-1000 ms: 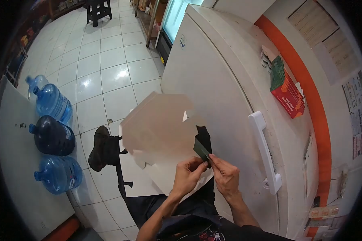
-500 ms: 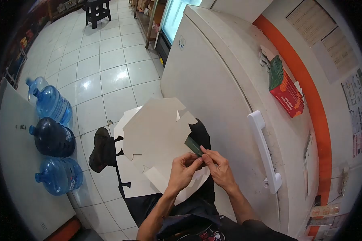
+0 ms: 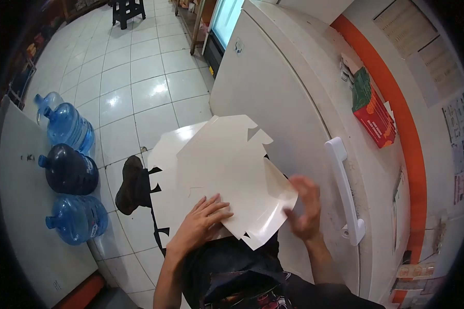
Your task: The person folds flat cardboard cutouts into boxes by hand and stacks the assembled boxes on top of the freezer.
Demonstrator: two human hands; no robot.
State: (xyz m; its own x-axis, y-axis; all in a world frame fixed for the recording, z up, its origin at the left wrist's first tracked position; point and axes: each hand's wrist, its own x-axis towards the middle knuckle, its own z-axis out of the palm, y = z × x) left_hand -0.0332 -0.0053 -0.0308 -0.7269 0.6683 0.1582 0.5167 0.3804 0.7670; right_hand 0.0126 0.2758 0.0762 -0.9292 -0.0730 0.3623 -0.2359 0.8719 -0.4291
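Since half a second earlier, the white card sheet (image 3: 232, 170) had shifted rightward over my lap (image 3: 232, 262), and my left hand (image 3: 203, 219) and right hand (image 3: 305, 208) had parted. Its long axis slanted from upper left to lower right, between them. My left, the nearer, lay across its lower-left edge, fingers spread, unclenched; my right was blurred beside the right corner, its grip impossible to tell. Underneath lay a second sheet (image 3: 165, 206); rightward stood the freezer door (image 3: 265, 92).
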